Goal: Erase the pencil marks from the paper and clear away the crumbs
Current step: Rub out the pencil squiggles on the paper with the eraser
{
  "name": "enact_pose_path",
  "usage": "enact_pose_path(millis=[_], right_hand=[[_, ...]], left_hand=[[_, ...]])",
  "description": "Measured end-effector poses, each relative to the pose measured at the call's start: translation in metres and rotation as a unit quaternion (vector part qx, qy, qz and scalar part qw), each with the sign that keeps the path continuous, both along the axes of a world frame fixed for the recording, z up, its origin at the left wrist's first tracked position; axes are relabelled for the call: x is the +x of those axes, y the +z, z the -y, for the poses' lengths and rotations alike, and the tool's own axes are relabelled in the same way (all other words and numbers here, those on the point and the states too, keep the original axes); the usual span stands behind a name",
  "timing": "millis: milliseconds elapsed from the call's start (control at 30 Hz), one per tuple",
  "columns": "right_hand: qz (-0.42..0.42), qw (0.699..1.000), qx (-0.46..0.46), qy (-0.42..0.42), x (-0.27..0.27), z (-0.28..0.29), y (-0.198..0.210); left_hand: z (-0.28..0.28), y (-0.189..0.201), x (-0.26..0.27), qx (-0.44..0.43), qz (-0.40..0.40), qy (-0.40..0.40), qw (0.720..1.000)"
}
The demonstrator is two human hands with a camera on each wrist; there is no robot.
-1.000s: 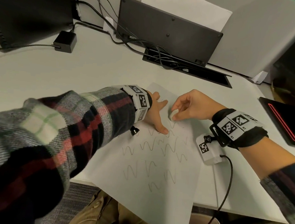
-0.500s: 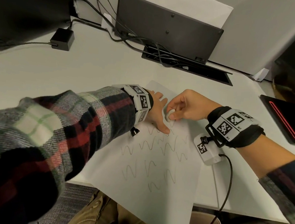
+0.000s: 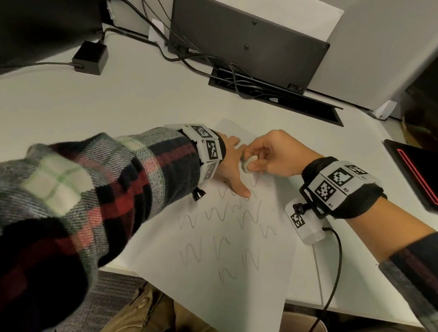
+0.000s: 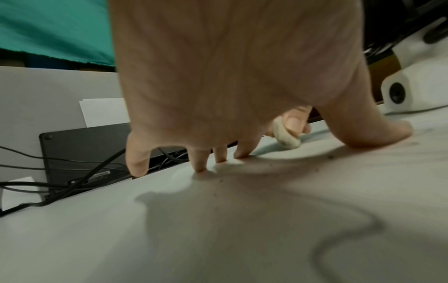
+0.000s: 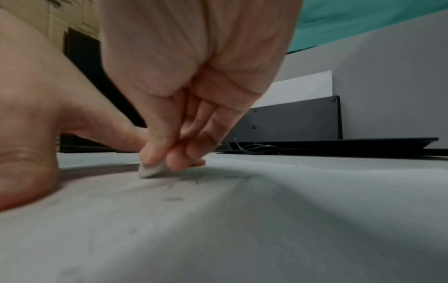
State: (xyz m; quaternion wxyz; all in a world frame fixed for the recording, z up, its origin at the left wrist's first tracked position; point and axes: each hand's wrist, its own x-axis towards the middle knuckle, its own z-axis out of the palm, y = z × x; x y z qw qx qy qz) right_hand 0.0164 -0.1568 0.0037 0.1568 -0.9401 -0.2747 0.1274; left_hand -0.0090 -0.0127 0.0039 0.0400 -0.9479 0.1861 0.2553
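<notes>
Pinching the small soft eraser in its fingers, the right hand rubs the thin, easily crumpled paper on the worktop, which the left hand presses down with flat, spread fingers.

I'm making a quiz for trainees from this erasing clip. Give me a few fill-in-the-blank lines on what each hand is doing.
1. The right hand pinches a small white ____.
2. The left hand presses flat on the ____ to steady it.
3. The pencil marks still on the sheet are ____ lines.

Missing words: eraser; paper; wavy
</notes>
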Motion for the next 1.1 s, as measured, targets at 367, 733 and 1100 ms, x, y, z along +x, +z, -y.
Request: enact_pose_path(millis=[367,733,1100], right_hand=[[-0.012,1.000,-0.003,-0.007,0.000,0.001,-0.001],[-0.022,1.000,0.000,-0.019,0.000,0.003,-0.002],[-0.021,1.000,-0.002,-0.018,-0.002,0.004,-0.002]], left_hand=[[-0.001,-0.001,0.001,0.001,-0.008,0.001,1.000],[-0.001,0.000,0.000,-0.007,-0.004,-0.003,1.000],[-0.001,-0.002,0.001,-0.001,0.000,-0.005,1.000]])
